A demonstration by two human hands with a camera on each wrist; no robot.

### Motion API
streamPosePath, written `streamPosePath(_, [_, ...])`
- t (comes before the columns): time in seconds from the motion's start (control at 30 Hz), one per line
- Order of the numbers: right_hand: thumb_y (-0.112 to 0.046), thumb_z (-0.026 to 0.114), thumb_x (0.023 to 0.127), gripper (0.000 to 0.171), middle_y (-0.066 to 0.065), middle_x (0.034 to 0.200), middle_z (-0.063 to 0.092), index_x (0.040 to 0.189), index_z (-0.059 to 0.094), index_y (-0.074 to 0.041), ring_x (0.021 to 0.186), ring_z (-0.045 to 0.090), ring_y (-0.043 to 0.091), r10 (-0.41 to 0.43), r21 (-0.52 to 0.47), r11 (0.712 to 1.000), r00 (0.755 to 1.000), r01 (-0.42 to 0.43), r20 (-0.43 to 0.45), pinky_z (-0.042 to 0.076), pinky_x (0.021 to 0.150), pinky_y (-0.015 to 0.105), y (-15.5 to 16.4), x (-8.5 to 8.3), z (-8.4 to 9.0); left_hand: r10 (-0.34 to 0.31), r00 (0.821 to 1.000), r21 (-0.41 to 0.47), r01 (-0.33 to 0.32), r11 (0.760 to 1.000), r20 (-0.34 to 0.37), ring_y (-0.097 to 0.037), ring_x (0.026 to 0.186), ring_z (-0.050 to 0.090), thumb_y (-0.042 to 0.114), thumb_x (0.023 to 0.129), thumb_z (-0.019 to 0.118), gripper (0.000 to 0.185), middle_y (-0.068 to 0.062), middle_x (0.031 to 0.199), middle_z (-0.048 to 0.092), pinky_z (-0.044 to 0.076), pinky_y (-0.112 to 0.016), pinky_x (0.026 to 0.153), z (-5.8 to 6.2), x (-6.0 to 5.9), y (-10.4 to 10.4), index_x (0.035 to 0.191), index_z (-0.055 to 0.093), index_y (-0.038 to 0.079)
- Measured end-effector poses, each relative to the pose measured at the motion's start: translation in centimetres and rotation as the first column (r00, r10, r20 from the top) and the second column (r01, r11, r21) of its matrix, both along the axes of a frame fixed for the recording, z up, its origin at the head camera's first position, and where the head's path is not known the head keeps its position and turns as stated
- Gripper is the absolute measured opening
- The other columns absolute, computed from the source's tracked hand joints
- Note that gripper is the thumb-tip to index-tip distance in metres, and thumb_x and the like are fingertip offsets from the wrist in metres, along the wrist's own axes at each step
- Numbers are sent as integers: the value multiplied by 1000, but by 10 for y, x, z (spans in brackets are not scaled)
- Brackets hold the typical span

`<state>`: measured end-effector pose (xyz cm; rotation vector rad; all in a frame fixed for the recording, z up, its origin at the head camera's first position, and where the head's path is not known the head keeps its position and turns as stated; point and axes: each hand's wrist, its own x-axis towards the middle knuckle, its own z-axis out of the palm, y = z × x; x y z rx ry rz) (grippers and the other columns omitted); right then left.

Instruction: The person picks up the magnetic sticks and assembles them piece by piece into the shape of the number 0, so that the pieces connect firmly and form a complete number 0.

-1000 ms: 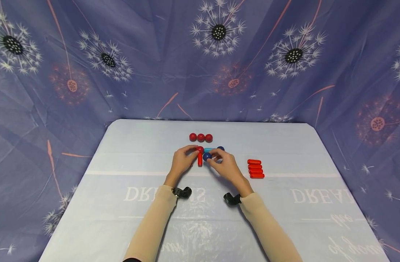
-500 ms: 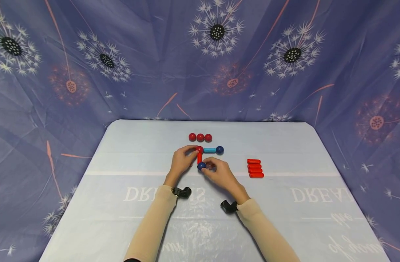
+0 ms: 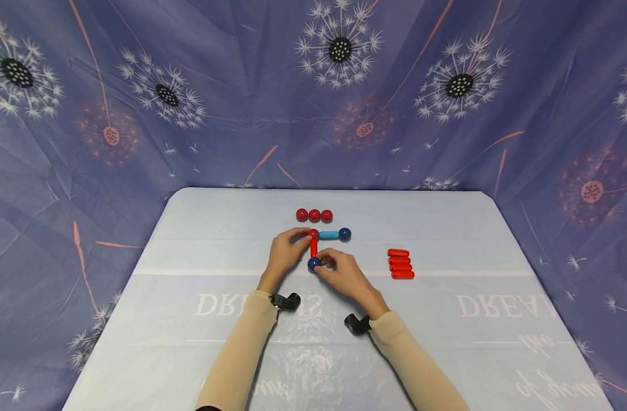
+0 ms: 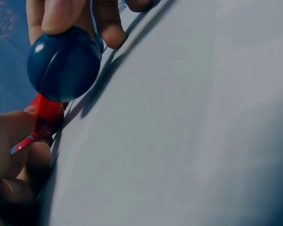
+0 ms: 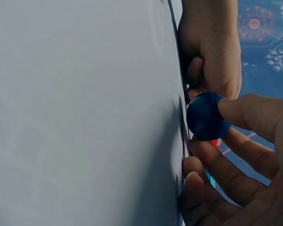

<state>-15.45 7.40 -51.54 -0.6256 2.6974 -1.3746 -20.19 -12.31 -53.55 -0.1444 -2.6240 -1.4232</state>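
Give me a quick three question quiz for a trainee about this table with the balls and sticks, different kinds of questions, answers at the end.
1. True or false: the right hand pinches a blue ball at the near end of the upright red stick.
2. How many loose red balls lie in the row behind the build? A) two B) three C) five
3. Fill in: the left hand holds the red ball at the corner, from which a ____ stick runs right to a second blue ball.

Key: 1 true; 2 B; 3 light blue. Four spare red sticks lie stacked to the right on the table.
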Motion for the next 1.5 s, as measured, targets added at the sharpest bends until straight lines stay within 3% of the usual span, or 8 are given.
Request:
streamPosePath(0.37, [-15, 76, 94, 24, 5, 104, 75, 116, 71, -9, 93, 69, 16, 23, 16, 1000, 998, -24, 51, 57, 86, 38, 2, -2, 5, -2, 1000, 3, 2, 1000, 0, -10, 50, 54, 28, 97, 74, 31, -5, 120, 76, 50, -31, 71, 0, 0, 0, 125, 75, 16])
streamPosePath(0.57, [-16, 76, 93, 27, 5, 105, 75, 119, 71, -8, 93, 69, 15, 20, 33, 999, 998, -22, 53, 57, 86, 39, 6, -3, 6, 0, 1000, 9, 0, 1000, 2, -14, 59, 58, 28, 97, 73, 31, -5, 120, 76, 50, -35, 79, 1, 1, 1, 125, 75, 16])
streamPosePath(0.8, [-15, 77, 93, 28, 6, 103, 75, 119, 71, -6, 93, 69, 18, 24, 45, 999, 999, -26, 33, 57, 86, 39, 14, -3, 7, -14, 1000, 14, 14, 1000, 27, -20, 91, 68, 26, 97, 72, 34, -5, 124, 75, 52, -37, 93, 3, 2, 1, 129, 73, 16])
streamPosePath(1.0, [-17, 76, 93, 29, 4, 102, 75, 120, 71, -6, 93, 67, 17, 12, 83, 996, 999, -15, 32, 57, 88, 39, 27, -5, 10, -55, 993, 75, 47, 996, 105, -23, 62, 68, 24, 97, 73, 44, -10, 124, 73, 58, -35, 71, 9, 8, -2, 138, 65, 11])
streamPosePath(1.13, [-17, 76, 93, 29, 5, 102, 74, 120, 71, -5, 93, 67, 18, 7, 105, 994, 1000, -9, 27, 57, 88, 40, 36, -6, 11, -69, 992, 28, 66, 997, 105, -29, 101, 72, 23, 95, 74, 47, -12, 124, 73, 55, -45, 94, 18, 16, -5, 139, 64, 9])
streamPosePath(1.23, [-18, 75, 94, 30, 5, 104, 74, 121, 71, -5, 94, 67, 19, 5, 126, 992, 1000, -9, 31, 57, 89, 40, 44, -8, 12, -86, 989, -9, 88, 996, 123, -29, 111, 68, 22, 94, 75, 48, -13, 124, 73, 51, -45, 100, 25, 23, -6, 138, 64, 9])
streamPosePath(1.4, [-19, 75, 94, 32, 6, 107, 74, 123, 70, -5, 97, 66, 22, -6, 156, 988, 999, 1, 34, 56, 92, 42, 60, -9, 16, -132, 975, 28, 129, 991, 179, -24, 71, 71, 27, 93, 78, 50, -13, 121, 73, 57, -36, 67, 31, 33, -6, 139, 64, 12])
streamPosePath(1.5, [-18, 74, 95, 32, 8, 109, 74, 124, 70, -4, 100, 66, 25, -2, 169, 986, 1000, -1, 18, 55, 93, 45, 72, -10, 20, -153, 971, 6, 154, 988, 186, -18, 78, 69, 33, 89, 82, 55, -8, 115, 74, 54, -31, 69, 31, 38, -6, 137, 65, 15])
